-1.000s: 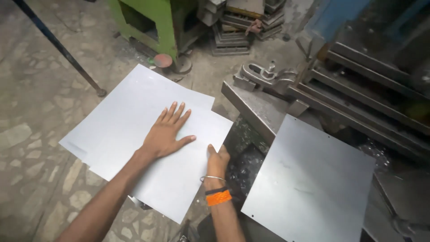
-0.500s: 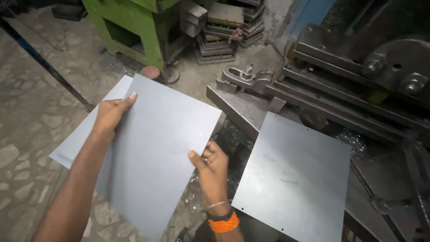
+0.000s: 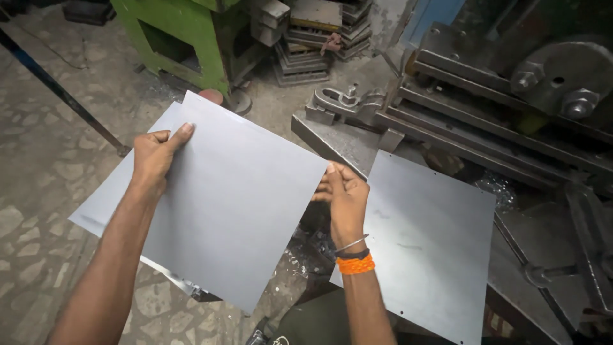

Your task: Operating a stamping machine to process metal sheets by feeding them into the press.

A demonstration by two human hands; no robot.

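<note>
A thin grey metal sheet (image 3: 236, 198) is held up in front of me, tilted. My left hand (image 3: 156, 156) grips its upper left edge, thumb on top. At the sheet's right edge my right hand (image 3: 345, 195) pinches it; that wrist wears an orange band and a thin bangle. A stack of similar sheets (image 3: 105, 204) lies on the floor beneath, partly hidden by the lifted one.
Another metal sheet (image 3: 428, 236) with small corner holes rests on the dark machine bed (image 3: 511, 134) at the right. A green machine base (image 3: 185, 38) and stacked metal blocks (image 3: 319, 32) stand at the back. A dark rod (image 3: 57, 89) slants across the stone floor at left.
The top sheet went from lying flat under my left palm to being lifted off the stack by both hands, and it has moved right and up.
</note>
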